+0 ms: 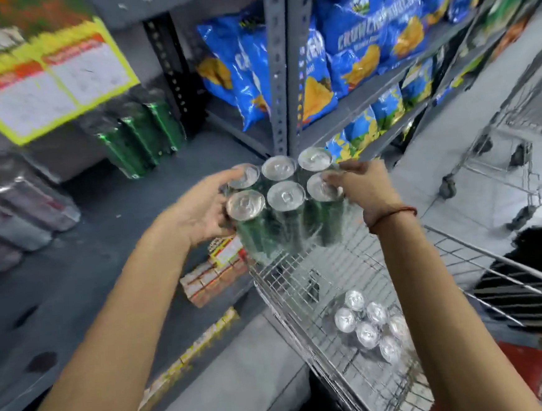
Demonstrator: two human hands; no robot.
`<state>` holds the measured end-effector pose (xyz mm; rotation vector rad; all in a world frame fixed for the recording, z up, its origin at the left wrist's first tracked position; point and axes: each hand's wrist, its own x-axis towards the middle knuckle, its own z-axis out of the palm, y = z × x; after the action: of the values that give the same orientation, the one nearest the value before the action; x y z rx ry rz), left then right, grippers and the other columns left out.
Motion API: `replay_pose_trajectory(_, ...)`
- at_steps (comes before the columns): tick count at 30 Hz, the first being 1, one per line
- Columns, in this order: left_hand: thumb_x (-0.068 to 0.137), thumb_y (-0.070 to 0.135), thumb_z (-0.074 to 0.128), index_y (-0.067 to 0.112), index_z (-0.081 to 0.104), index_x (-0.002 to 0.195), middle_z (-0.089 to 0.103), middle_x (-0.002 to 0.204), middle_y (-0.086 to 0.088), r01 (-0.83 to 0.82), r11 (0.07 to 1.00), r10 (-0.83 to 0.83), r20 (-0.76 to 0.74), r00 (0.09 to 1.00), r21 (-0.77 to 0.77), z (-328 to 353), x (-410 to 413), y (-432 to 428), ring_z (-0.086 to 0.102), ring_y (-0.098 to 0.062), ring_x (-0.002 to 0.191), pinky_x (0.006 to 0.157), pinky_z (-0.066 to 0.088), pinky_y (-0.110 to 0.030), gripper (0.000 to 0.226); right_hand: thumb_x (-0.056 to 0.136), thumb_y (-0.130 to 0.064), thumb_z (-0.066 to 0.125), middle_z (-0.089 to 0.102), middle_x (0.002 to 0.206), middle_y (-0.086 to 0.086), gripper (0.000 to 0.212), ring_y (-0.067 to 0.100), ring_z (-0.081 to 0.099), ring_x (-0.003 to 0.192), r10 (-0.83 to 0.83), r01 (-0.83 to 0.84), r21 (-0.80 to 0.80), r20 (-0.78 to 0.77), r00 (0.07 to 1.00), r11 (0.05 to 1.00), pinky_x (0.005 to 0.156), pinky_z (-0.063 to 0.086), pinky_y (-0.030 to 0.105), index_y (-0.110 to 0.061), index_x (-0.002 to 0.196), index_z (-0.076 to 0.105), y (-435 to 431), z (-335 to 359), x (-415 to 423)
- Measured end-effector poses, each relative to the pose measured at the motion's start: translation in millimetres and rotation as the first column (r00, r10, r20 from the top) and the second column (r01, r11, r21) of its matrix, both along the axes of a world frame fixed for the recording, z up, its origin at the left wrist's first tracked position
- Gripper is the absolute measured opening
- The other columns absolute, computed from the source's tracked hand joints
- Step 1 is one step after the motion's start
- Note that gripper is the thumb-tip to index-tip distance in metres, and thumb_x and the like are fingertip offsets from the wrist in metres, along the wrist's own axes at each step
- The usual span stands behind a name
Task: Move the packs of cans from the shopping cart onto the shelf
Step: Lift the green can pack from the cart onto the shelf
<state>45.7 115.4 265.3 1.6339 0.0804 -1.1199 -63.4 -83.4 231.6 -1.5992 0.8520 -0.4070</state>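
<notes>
A shrink-wrapped pack of green cans (284,210) with silver tops hangs in the air over the front edge of the wire shopping cart (305,287). My left hand (205,210) grips its left side and my right hand (364,186) grips its right side. Another pack of cans (371,325) lies on the cart's bottom. The dark grey shelf (111,250) spreads out to the left, with a green pack (142,137) standing at its back and blurred darker packs (20,212) at its far left.
A grey perforated upright post (280,68) stands just behind the held pack. Blue snack bags (363,36) fill the shelves to the right. Small red and white boxes (215,274) sit below the shelf edge. A second cart (515,153) stands at the right.
</notes>
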Motion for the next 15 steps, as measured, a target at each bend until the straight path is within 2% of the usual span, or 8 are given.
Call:
replay_pose_trajectory(1,0.085,0.043,0.053,0.015,0.057,0.088,0.056,0.078,-0.001,-0.019,1.0,0.02,0.044,0.999,-0.008,12,2,11,0.05,-0.012,0.072,0.067,0.04,-0.027,0.029,0.072,-0.013,0.072,0.064,0.08,0.007,0.021,0.012,0.052,0.067,0.03,-0.03,0.015,0.043,0.999,0.999,0.06,0.041,0.023,-0.002,0.089,0.065,10,14,7)
replay_pose_trajectory(3,0.087,0.036,0.055,0.02,0.056,0.084,0.057,0.079,0.002,-0.084,0.996,0.086,0.144,0.986,-0.018,28,8,30,0.051,-0.009,0.072,0.067,0.041,-0.026,0.017,0.07,-0.007,0.071,0.066,0.095,0.024,0.038,0.019,0.051,0.078,0.103,-0.106,0.014,0.15,0.983,0.994,0.066,0.042,0.029,0.013,0.1,0.061,29,35,28)
replay_pose_trajectory(4,0.087,0.032,0.056,0.022,0.055,0.083,0.057,0.079,0.003,-0.135,0.99,0.139,0.184,0.973,-0.032,32,12,38,0.052,-0.009,0.072,0.066,0.041,-0.026,0.011,0.068,-0.005,0.072,0.065,0.097,0.023,0.041,0.02,0.052,0.081,0.126,-0.13,0.011,0.183,0.975,0.991,0.069,0.044,0.032,0.013,0.102,0.06,39,42,42)
replay_pose_trajectory(7,0.088,0.026,0.057,0.024,0.056,0.09,0.056,0.08,0.005,-0.285,0.957,0.288,0.242,0.926,-0.049,36,28,56,0.051,-0.007,0.07,0.06,0.04,-0.023,0.003,0.055,-0.011,0.069,0.067,0.097,0.019,0.039,0.027,0.062,0.086,0.145,-0.145,-0.011,0.195,0.97,0.989,0.081,0.052,0.04,-0.003,0.093,0.067,61,46,90)
replay_pose_trajectory(10,0.086,0.02,0.06,0.02,0.055,0.114,0.058,0.088,0.001,-0.394,0.919,0.385,0.273,0.882,-0.025,28,49,65,0.054,-0.011,0.077,0.062,0.042,-0.026,0.028,0.066,-0.006,0.068,0.065,0.106,0.019,0.042,0.031,0.062,0.104,0.184,-0.18,-0.039,0.156,0.97,0.983,0.094,0.052,0.044,0.0,0.107,0.063,78,40,135)
replay_pose_trajectory(12,0.086,0.01,0.061,0.011,0.049,0.127,0.061,0.093,-0.004,-0.465,0.885,0.44,0.319,0.84,0.002,20,62,68,0.057,-0.017,0.085,0.075,0.049,-0.034,0.043,0.07,-0.002,0.065,0.064,0.116,0.017,0.043,0.028,0.059,0.11,0.233,-0.227,-0.063,0.128,0.964,0.972,0.097,0.05,0.041,0.001,0.113,0.061,83,34,157)
replay_pose_trajectory(14,0.084,0.002,0.061,0.004,0.042,0.13,0.061,0.115,-0.011,-0.519,0.854,0.478,0.351,0.805,0.027,13,71,71,0.06,-0.024,0.1,0.088,0.05,-0.042,0.049,0.07,-0.001,0.062,0.064,0.118,0.016,0.043,0.027,0.059,0.111,0.269,-0.263,-0.075,0.103,0.957,0.962,0.098,0.049,0.039,0.001,0.113,0.061,84,27,174)
replay_pose_trajectory(15,0.083,0.0,0.061,0.003,0.04,0.13,0.059,0.124,-0.014,-0.534,0.845,0.488,0.359,0.796,0.037,9,76,72,0.059,-0.027,0.108,0.088,0.05,-0.043,0.051,0.07,-0.002,0.061,0.064,0.118,0.016,0.043,0.027,0.059,0.111,0.29,-0.283,-0.085,0.092,0.952,0.955,0.098,0.048,0.038,0.0,0.114,0.061,84,23,180)
